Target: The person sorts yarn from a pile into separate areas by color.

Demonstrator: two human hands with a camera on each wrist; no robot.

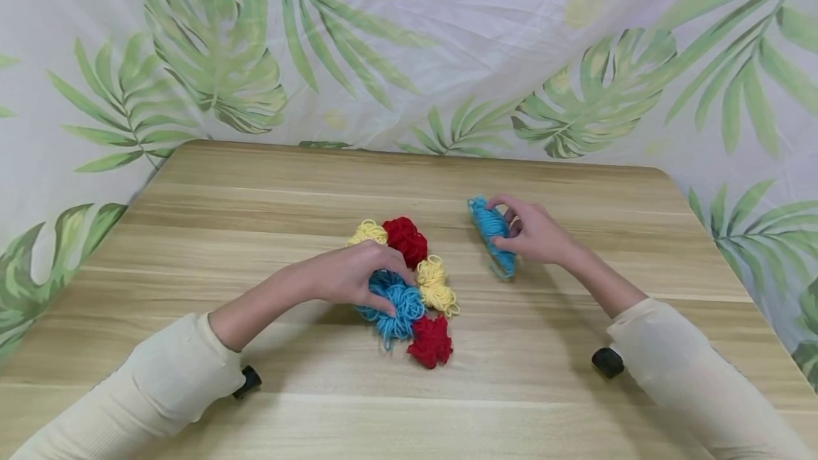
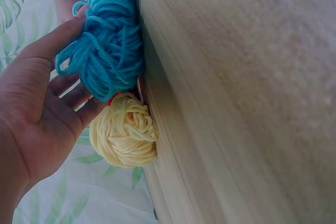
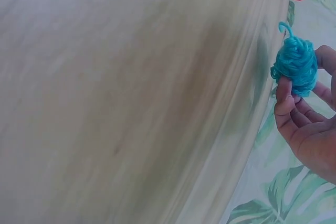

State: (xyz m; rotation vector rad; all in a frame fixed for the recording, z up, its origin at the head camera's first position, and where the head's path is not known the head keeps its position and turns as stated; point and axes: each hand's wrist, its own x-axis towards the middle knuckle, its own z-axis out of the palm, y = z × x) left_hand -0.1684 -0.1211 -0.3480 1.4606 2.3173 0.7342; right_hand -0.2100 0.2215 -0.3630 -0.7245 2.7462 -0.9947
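Observation:
My left hand [image 1: 345,274] reaches over a loose blue bundle of yarn [image 1: 401,314], thumb on the near side and fingers on the far side. In the left wrist view that blue bundle [image 2: 113,40] lies between the thumb and fingers. Farther right, my right hand [image 1: 540,233] holds a longer blue skein of yarn [image 1: 489,227] between thumb and fingers. The right wrist view shows this blue skein [image 3: 296,64] end-on in the fingertips. Whether it touches the table is hard to tell.
Around the left bundle lie a yellow bundle [image 1: 368,232], a red bundle [image 1: 406,238], a second yellow one [image 1: 436,286] and a second red one [image 1: 431,341]. They share a wooden table [image 1: 255,183]. A leaf-print cloth [image 1: 486,41] hangs behind its far edge.

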